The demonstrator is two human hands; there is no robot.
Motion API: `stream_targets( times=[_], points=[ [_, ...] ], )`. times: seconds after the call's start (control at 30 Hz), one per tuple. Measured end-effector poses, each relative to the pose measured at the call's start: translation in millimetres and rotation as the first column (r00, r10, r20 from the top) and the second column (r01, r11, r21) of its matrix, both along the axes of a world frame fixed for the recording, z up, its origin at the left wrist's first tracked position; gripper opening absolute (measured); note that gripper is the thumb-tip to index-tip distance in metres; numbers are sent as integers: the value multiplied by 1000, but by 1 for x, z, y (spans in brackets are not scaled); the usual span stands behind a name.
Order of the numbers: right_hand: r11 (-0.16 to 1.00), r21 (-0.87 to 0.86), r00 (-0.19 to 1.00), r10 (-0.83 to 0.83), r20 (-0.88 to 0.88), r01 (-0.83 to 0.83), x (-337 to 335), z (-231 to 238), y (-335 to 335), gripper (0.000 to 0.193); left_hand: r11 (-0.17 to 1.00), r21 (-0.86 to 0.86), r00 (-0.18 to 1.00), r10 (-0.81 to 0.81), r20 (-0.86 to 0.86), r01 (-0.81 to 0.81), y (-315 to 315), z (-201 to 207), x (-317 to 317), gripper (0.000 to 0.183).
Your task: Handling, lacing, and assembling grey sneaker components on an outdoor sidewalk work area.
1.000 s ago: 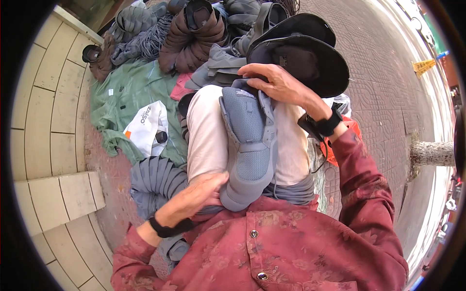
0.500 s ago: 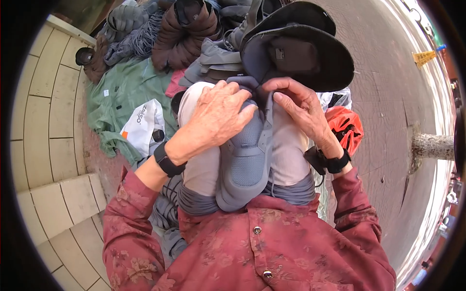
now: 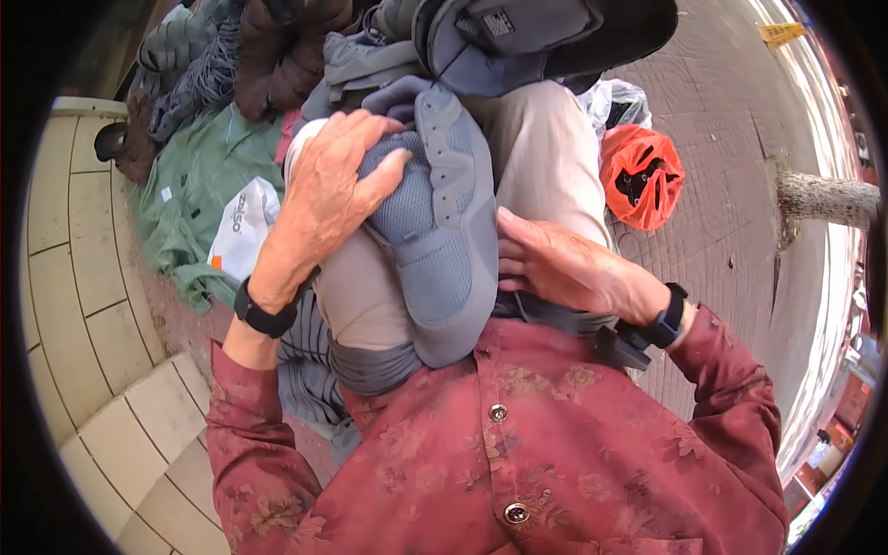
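Observation:
A grey mesh shoe upper (image 3: 444, 277) lies tilted across my lap, its toe toward my body and a row of eyelets along its right flap. My left hand (image 3: 338, 185) grips it at the tongue and collar, with thumb and fingers on the opening. Beside the toe's right side, over my right thigh, my right hand (image 3: 564, 264) has its thumb apart from its partly bent fingers. Nothing shows between them, though some fingertips are hidden by the shoe upper and the hand itself.
Beyond my knees are stacked dark soles or uppers (image 3: 555, 37) and grey shoe parts (image 3: 370, 60). Brown bundled uppers (image 3: 277, 55), a green sack (image 3: 203, 176) and a white bag (image 3: 245, 222) lie left. At right are an orange bag (image 3: 643, 176) and a tree trunk (image 3: 828, 199).
My right hand has left the shoe's opening and come down beside the toe. The shoe upper has turned, showing more of its eyelet flap. My left hand stays on the collar.

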State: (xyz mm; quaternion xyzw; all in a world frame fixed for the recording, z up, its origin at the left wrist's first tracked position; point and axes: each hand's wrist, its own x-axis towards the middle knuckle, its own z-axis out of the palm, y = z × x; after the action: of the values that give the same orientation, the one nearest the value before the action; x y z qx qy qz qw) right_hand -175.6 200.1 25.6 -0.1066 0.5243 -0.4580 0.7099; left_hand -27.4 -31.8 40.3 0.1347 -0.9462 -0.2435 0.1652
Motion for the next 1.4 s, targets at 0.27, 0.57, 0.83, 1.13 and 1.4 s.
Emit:
stream_targets(
  times=[0.27,0.57,0.83,1.13,1.4],
  points=[
    [974,-12,918,-208,339,226,16,-19,-12,67,995,98,998,30,-53,-25,2,1,6,27],
    [895,-43,759,-350,549,444,16,-15,-12,56,987,140,997,75,18,-77,0,7,4,40],
    [908,-98,867,-352,353,408,26,-11,-13,55,954,291,997,-76,7,71,-31,9,-3,36],
    [850,2,689,-428,584,527,21,-19,13,30,906,361,974,185,129,-220,5,17,-27,37],
    [847,-160,861,-506,50,507,42,-26,8,15,992,1,991,123,52,-124,38,23,-40,32]
  ],
)
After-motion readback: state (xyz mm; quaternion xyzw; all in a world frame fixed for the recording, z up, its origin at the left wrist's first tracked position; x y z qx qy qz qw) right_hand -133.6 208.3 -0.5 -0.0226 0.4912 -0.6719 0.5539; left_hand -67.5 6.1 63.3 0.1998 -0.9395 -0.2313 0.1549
